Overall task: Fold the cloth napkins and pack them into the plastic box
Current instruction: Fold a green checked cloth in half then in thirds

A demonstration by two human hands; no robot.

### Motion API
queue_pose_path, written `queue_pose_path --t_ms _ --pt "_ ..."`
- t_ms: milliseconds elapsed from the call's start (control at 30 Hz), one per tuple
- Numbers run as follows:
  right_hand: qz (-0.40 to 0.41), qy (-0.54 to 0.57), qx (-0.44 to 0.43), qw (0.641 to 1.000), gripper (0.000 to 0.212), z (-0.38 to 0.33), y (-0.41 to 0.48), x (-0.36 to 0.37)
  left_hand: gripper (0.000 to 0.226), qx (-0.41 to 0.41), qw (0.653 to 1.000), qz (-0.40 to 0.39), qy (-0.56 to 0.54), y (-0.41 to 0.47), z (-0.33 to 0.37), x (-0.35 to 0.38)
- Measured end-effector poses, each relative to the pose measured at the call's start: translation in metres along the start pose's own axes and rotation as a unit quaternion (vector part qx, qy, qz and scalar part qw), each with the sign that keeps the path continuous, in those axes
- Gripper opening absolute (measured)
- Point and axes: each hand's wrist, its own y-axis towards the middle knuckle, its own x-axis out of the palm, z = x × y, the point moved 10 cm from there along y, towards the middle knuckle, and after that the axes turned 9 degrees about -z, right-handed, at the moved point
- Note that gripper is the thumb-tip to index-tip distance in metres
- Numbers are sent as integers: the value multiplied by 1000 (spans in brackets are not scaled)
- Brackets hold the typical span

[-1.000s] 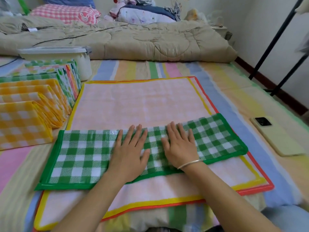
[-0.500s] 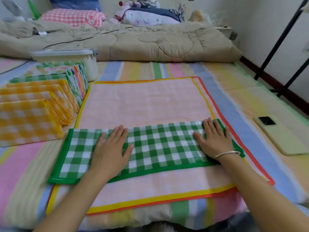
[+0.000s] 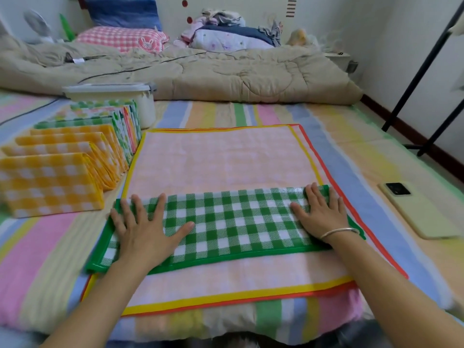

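1. Green-and-white checked cloth napkin [image 3: 233,222], folded into a strip, lies on a pink yellow-edged cloth [image 3: 221,159].
2. Left hand [image 3: 145,229] presses flat at its nine o'clock end, right hand [image 3: 320,214] at three o'clock, fingers straight.
3. White lidded plastic box [image 3: 108,88] sits at eleven o'clock.

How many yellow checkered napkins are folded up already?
4, in a row on the left: the nearest napkin, then the second, third and fourth behind it, each showing only its top. Others may be hidden farther back.
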Motion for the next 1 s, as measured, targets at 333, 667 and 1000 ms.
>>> queue_pose_path --t_ms 333,667,1000 --pt "26 108 -38 993 59 1 -6 -33 51 444 890 89 -54 -73 204 -44" --pt "48 -7 -91 995 40 17 32 -78 55 391 916 3 92 -34 273 -37" --pt "-148 -62 -38 986 43 21 58 -69 83 375 923 -31 84 -37 274 -27"
